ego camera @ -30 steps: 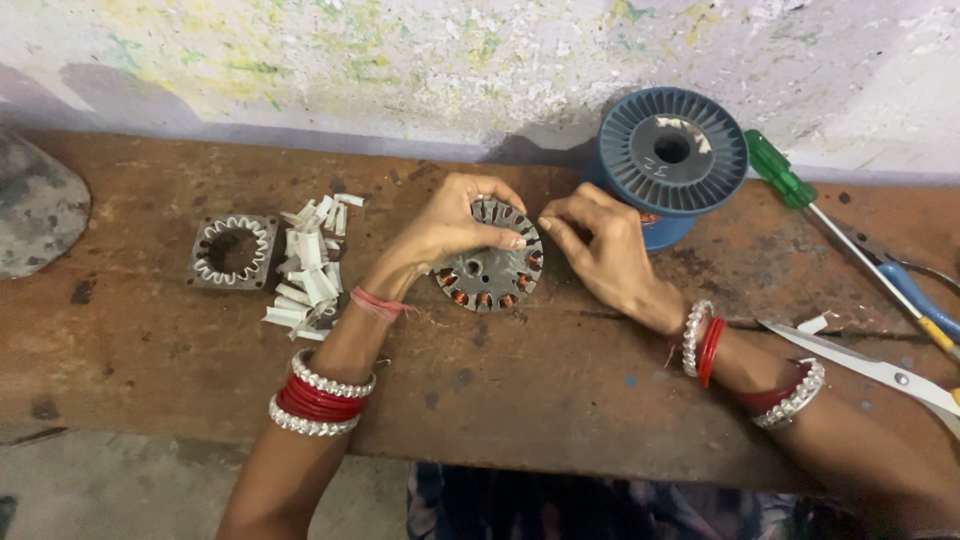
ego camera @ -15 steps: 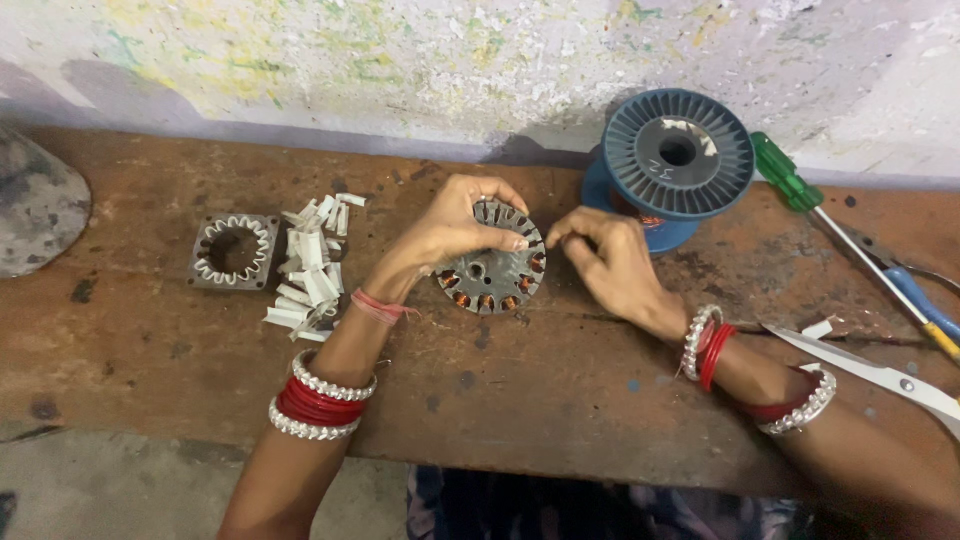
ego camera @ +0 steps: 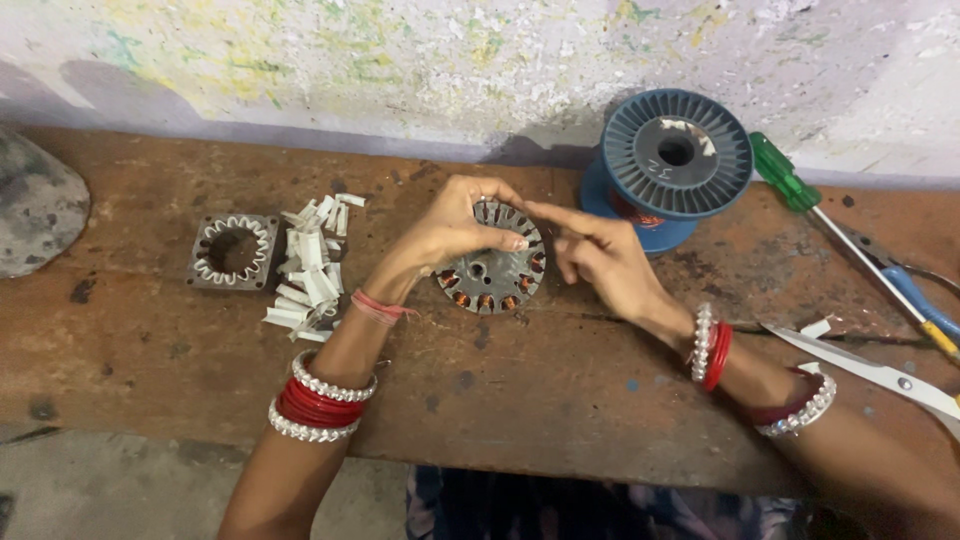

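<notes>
Head view looks down on a worn wooden bench (ego camera: pixel 560 400) where a round slotted motor stator (ego camera: pixel 495 268) sits at the middle, some slots showing copper winding. The left hand (ego camera: pixel 455 225) is curled over the stator's top left edge, fingers closed on its rim and thumb lying across the face, so the stator is held fast there. The right hand (ego camera: pixel 600 255) comes in from the other side with the forefinger stretched out to touch the stator's top edge, just beside the left fingertips; the remaining fingers are loosely folded and hold nothing that I can make out. Just beyond the right hand stands a blue wire spool (ego camera: pixel 672 160) with copper wire on its core. Out past the left wrist lies a heap of white folded paper strips (ego camera: pixel 308 275), and further out on that side a square stator core (ego camera: pixel 234 252) lined with white paper. Beyond the right wrist lie a green-handled screwdriver (ego camera: pixel 790 180), blue-handled pliers (ego camera: pixel 915 300) and scissors (ego camera: pixel 880 372).
</notes>
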